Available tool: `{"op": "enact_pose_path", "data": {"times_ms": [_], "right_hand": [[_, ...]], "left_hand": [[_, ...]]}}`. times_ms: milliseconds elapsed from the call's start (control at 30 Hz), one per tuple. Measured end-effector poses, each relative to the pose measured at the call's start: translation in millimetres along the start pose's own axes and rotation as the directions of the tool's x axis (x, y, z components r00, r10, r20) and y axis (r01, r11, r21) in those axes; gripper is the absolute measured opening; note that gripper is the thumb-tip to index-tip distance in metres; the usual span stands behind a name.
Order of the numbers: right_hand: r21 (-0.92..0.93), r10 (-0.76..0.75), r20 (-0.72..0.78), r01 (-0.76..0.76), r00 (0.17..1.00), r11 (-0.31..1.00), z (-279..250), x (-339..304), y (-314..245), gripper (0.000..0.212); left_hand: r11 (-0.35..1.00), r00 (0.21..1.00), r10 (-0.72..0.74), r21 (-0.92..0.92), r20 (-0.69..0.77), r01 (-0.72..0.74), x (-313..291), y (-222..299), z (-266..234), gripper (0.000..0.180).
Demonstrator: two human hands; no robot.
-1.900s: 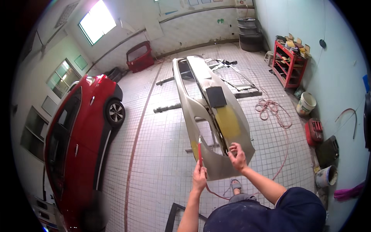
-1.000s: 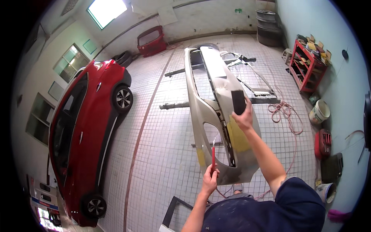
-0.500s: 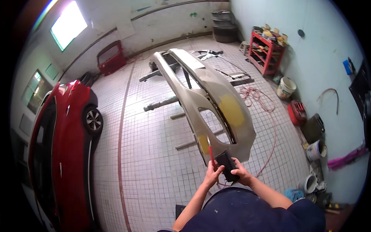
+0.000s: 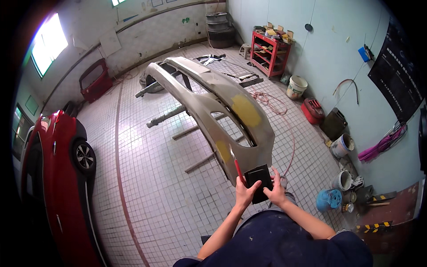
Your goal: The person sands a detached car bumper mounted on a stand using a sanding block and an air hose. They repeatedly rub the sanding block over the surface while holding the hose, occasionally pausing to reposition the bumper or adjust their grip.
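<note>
Both hands are in front of my body, over the near end of a large beige-grey car bumper (image 4: 263,151). My left hand (image 4: 244,194) grips a slim tool with a red handle (image 4: 238,168) and a thin metal tip pointing away from me. Its thumb also presses on a black flat rectangular piece (image 4: 258,174), whose exact kind I cannot make out. My right hand (image 4: 276,193) holds that piece's right side, thumb on top and fingers raised beside it. Two yellow filler patches show on the bumper, a large one (image 4: 246,110) and a smaller one (image 4: 223,151).
A red car (image 4: 62,178) stands at left, a red tailgate (image 4: 95,81) behind it. Along the right wall are a red tool cart (image 4: 269,53), a white bucket (image 4: 296,87), a red jerrycan (image 4: 312,111) and a blue pail (image 4: 329,200). A red hose (image 4: 291,147) trails over the tiled floor.
The view has swung right, so the scene sits further left. The black piece is now turned flatter, its broad face showing, and my right fingers have lifted off its far edge.
</note>
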State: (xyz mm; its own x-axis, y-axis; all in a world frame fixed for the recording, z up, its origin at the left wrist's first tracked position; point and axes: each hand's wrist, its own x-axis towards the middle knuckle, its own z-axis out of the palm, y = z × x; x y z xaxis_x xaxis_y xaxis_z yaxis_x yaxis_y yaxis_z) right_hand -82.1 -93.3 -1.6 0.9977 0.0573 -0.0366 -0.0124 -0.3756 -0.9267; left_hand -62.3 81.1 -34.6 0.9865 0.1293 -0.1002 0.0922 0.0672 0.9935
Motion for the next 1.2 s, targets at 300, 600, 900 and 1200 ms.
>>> {"op": "enact_pose_path", "data": {"times_ms": [300, 600, 900, 1200], "right_hand": [[-0.127, -0.113, 0.279, 0.153, 0.954, 0.980, -4.1, 10.2, -15.3, 0.133], [0.063, -0.192, 0.206, 0.183, 0.959, 0.981, -28.3, 60.4, 30.8, 0.097], [0.175, -0.231, -0.018, 0.231, 0.973, 0.957, -76.8, 177.1, 84.8, 0.084], [-0.300, -0.479, -0.013, 0.453, 0.878, 0.839, -45.2, 390.1, 54.9, 0.091]], "left_hand": [[0.999, 0.988, -0.028, -0.013, 0.152, 0.031, 4.1, 29.8, -7.0, 0.044], [0.986, 0.977, -0.080, 0.159, 0.200, 0.048, 45.4, 31.4, 21.9, 0.033], [0.606, 0.992, 0.093, 0.786, 0.082, -0.122, 183.0, 81.4, -31.3, 0.023], [-0.196, 0.716, 0.075, 0.714, 0.694, -0.672, 414.8, 155.0, -72.6, 0.041]]}}
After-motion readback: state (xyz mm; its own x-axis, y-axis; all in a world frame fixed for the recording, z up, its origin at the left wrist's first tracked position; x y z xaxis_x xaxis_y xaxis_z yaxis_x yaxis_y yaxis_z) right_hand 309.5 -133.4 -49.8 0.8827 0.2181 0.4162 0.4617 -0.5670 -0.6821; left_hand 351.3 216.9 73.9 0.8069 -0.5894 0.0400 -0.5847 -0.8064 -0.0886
